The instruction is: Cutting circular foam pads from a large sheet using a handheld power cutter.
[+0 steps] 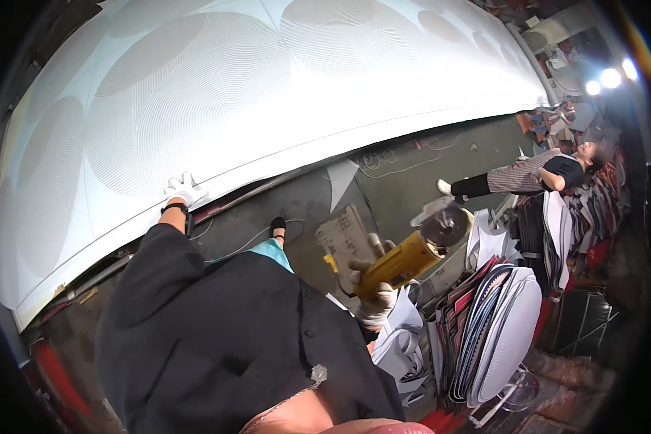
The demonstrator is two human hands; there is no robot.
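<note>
White sheet, yellow cutter: head view.
Your left hand (186,189) rests on the near edge of the patterned white sheet (224,137), fingers slightly apart; your right hand (377,307) is clamped around the yellow cutter (401,267), well apart from the sheet, beside the stacked oval pieces (510,329). Can't tell whether the disc (447,226) spins. Judged risks: a one-handed grip could let the cutter twist, the disc snagging those pieces; the pale cord (257,237) along the floor could trip you.
</note>
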